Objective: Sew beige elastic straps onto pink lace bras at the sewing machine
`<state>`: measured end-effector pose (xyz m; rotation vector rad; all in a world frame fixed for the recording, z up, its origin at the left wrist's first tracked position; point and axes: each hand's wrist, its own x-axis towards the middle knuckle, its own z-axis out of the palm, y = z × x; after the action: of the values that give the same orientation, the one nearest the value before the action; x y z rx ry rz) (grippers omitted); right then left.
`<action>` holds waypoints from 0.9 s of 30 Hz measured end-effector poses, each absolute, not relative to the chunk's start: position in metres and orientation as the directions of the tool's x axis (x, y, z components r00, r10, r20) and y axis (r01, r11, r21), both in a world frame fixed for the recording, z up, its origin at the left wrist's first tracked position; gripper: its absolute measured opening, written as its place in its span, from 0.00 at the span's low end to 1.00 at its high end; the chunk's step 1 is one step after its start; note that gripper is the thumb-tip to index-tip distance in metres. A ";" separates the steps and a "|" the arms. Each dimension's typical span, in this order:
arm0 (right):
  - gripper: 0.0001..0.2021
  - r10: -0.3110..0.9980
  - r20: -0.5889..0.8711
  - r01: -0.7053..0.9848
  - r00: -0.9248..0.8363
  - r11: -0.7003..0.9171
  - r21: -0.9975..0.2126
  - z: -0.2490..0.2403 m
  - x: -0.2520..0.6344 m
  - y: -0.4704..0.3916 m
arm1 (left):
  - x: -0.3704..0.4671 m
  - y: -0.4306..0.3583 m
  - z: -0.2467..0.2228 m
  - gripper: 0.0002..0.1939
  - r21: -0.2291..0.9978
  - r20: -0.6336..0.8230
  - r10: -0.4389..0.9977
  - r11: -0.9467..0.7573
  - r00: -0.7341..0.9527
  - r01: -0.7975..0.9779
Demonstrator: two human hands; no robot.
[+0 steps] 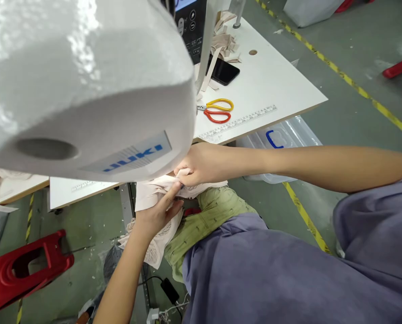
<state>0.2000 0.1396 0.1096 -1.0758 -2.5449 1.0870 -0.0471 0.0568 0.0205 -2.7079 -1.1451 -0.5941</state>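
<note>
Below the head of the white sewing machine, both hands meet at a pale pink fabric piece with lace-like parts. My left hand pinches its edge between thumb and fingers. Right beside it, my right hand is closed on a gathered fold of the same fabric, its fingertips partly behind the machine head. A lacy part of the cloth hangs down over my lap. The machine head hides the needle area.
On the white table lie scissors with yellow and red handles, a phone and fabric strips. A clear plastic box stands beneath its edge. A red stool is at lower left, near cables.
</note>
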 end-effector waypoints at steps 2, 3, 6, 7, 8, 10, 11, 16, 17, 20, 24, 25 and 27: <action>0.10 0.698 -0.060 0.524 -0.713 0.475 -0.707 0.101 0.204 0.136 | -0.042 0.052 0.022 0.33 0.049 0.387 0.710 -0.652 0.588 0.756; 0.09 0.713 -0.006 0.501 -0.701 0.486 -0.716 0.095 0.206 0.134 | -0.038 0.049 0.024 0.33 0.067 0.372 0.742 -0.621 0.558 0.781; 0.10 0.743 0.258 0.415 -0.618 0.587 -0.695 0.072 0.212 0.128 | -0.026 0.041 0.031 0.34 0.155 0.317 0.826 -0.531 0.467 0.833; 0.10 0.734 0.343 0.393 -0.586 0.628 -0.672 0.064 0.213 0.126 | -0.022 0.039 0.034 0.34 0.181 0.306 0.840 -0.512 0.447 0.839; 0.09 0.722 0.405 0.376 -0.561 0.658 -0.653 0.058 0.214 0.125 | -0.019 0.037 0.036 0.34 0.198 0.301 0.850 -0.499 0.433 0.843; 0.08 0.718 0.447 0.350 -0.533 0.668 -0.656 0.050 0.213 0.125 | -0.013 0.035 0.039 0.34 0.209 0.304 0.862 -0.476 0.406 0.854; 0.07 0.729 0.438 0.343 -0.526 0.653 -0.675 0.049 0.213 0.125 | -0.010 0.034 0.040 0.34 0.213 0.305 0.868 -0.464 0.393 0.860; 0.05 0.790 0.352 0.340 -0.501 0.554 -0.760 0.058 0.211 0.126 | 0.002 0.030 0.044 0.32 0.275 0.259 0.902 -0.411 0.345 0.869; 0.05 0.796 0.346 0.338 -0.497 0.545 -0.768 0.059 0.211 0.125 | 0.004 0.029 0.044 0.31 0.281 0.253 0.906 -0.404 0.339 0.871; 0.05 0.793 0.382 0.338 -0.475 0.565 -0.753 0.052 0.211 0.122 | 0.008 0.027 0.044 0.31 0.272 0.263 0.912 -0.383 0.314 0.883; 0.09 0.633 0.623 0.327 -0.460 0.773 -0.544 0.034 0.211 0.115 | 0.008 0.023 0.043 0.31 0.216 0.287 0.906 -0.378 0.311 0.900; 0.10 0.570 0.678 0.324 -0.464 0.822 -0.469 0.030 0.212 0.114 | 0.006 0.022 0.044 0.31 0.204 0.283 0.905 -0.381 0.318 0.902; 0.12 0.468 0.746 0.347 -0.473 0.878 -0.330 0.025 0.213 0.113 | 0.001 0.022 0.048 0.30 0.210 0.250 0.909 -0.386 0.333 0.898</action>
<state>0.2133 0.1129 0.0251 -0.5877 -2.1114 0.1636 0.0006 0.0225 0.0477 -2.5924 -1.7584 -0.5230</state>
